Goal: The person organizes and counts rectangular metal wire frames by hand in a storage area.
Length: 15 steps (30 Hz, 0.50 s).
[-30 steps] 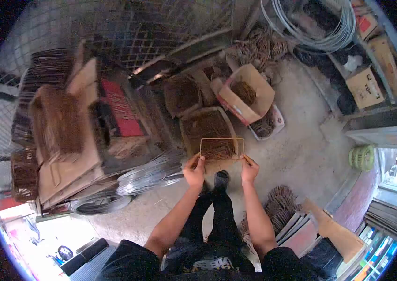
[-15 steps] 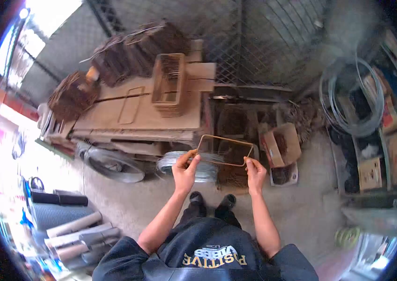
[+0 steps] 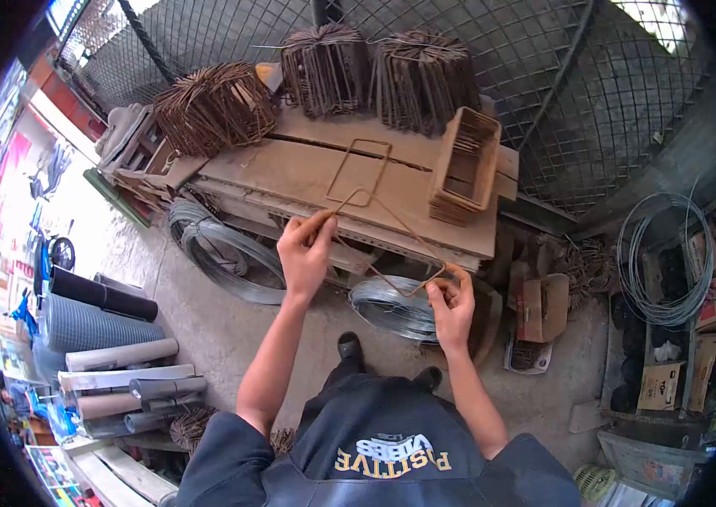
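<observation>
Between my two hands a thin rusty wire frame [image 3: 396, 215], bent into a rectangle, is held tilted in front of the workbench edge. My left hand [image 3: 307, 253] pinches its left corner, and my right hand [image 3: 453, 308] grips the lower right corner. On the wooden workbench [image 3: 278, 173] a single rectangular wire frame [image 3: 333, 175] lies flat. To its right stands a neat stack of similar frames [image 3: 465, 160]. Bundles of rusty frames [image 3: 216, 106] line the back of the bench.
Galvanized wire coils [image 3: 392, 306] lie on the floor by the bench. Cardboard boxes [image 3: 541, 308] stand at the right, near a hanging wire coil [image 3: 666, 258]. Mesh and sheet rolls [image 3: 100, 323] are at the left. A mesh fence [image 3: 535, 68] rises behind.
The view has turned, so the bench appears farther right. The held frame has tilted, its left end now higher than its right. Both hands keep hold of it.
</observation>
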Motion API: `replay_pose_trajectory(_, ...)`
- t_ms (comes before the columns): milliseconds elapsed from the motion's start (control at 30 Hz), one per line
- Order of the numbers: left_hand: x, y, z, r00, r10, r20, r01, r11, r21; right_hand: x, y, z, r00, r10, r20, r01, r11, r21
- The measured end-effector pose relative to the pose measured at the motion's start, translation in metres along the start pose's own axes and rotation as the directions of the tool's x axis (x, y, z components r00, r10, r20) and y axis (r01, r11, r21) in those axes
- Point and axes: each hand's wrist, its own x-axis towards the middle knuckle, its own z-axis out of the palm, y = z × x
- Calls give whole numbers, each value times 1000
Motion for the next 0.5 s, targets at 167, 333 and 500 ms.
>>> replay_pose_trajectory(167, 94, -24, -17, 982, 18, 186, -25, 999, 40, 23, 4, 77, 980, -188, -71, 180, 978, -104)
replay_pose_trajectory(333, 178, -52, 7, 930, 88, 357, -127, 988, 88, 58, -16, 120, 913, -406, -26, 324, 764, -558)
replay_pose_trajectory(500, 247, -79, 62, 812, 84, 577, -218, 962, 167, 97, -5, 139, 902, -431, 22, 320, 634, -704)
